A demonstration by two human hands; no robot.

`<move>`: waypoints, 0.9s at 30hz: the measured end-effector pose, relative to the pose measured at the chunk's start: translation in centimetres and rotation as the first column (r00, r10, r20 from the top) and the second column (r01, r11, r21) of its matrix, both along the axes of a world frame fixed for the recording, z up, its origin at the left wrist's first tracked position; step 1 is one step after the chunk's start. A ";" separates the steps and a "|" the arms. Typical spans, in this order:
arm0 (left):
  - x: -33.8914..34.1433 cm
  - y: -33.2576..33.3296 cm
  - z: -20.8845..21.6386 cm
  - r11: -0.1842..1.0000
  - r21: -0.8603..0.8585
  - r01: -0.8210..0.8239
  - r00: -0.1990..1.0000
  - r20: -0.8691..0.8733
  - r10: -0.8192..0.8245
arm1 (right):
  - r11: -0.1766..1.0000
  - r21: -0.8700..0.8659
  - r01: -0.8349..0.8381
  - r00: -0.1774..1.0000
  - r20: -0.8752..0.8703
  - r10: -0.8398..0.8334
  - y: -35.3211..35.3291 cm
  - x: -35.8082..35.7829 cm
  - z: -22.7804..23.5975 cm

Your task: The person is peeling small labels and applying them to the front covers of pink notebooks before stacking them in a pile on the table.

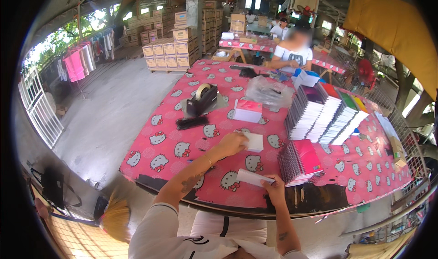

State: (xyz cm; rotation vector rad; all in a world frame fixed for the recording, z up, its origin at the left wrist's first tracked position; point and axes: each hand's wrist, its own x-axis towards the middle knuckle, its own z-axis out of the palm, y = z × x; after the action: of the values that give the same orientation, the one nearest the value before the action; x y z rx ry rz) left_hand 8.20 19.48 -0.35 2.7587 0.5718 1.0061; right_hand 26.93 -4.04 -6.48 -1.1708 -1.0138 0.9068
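Note:
My left hand (pixel 233 143) reaches over the table, its fingers closed at the left edge of a small stack of white paper (pixel 254 142). My right hand (pixel 275 190), nearer to me, grips the right end of a thin white paper block (pixel 250 177), held slightly tilted above the tabletop. Just right of it stands a pile of pink spiral notebooks (pixel 305 159). Beyond my left hand lies a paper stack with a red-pink top (pixel 248 110). A bundle of black binding wires or strips (pixel 192 122) rests to its left.
A black tape dispenser (pixel 202 100) and a clear plastic bag (pixel 269 92) lie farther back. Tall piles of spiral notebooks (pixel 315 113) rise on the right. Across the table a person (pixel 294 54) works. Stacked cartons (pixel 171 51) stand on the floor behind; a broom (pixel 116 218) is at lower left.

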 end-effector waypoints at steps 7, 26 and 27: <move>0.6 1.2 0.1 0.981 -0.193 0.018 0.998 -0.064 -0.030 | 0.999 -0.037 -0.026 1.000 0.011 0.026 -0.4 0.6 0.0; 2.8 -1.1 0.1 0.999 -0.033 -0.021 0.999 -0.035 0.020 | 0.998 -0.039 -0.055 0.998 0.009 0.055 -0.6 0.0 0.7; 3.2 -0.9 -0.1 0.999 -0.015 0.028 0.999 0.020 -0.028 | 0.998 -0.047 -0.051 0.999 0.014 0.052 -0.7 0.0 0.8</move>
State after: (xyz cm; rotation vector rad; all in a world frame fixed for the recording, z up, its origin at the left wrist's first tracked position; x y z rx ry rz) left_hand 11.39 18.56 -0.46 2.7322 0.5344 1.0175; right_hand 26.90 -4.77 -5.73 -1.1966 -1.0441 0.9684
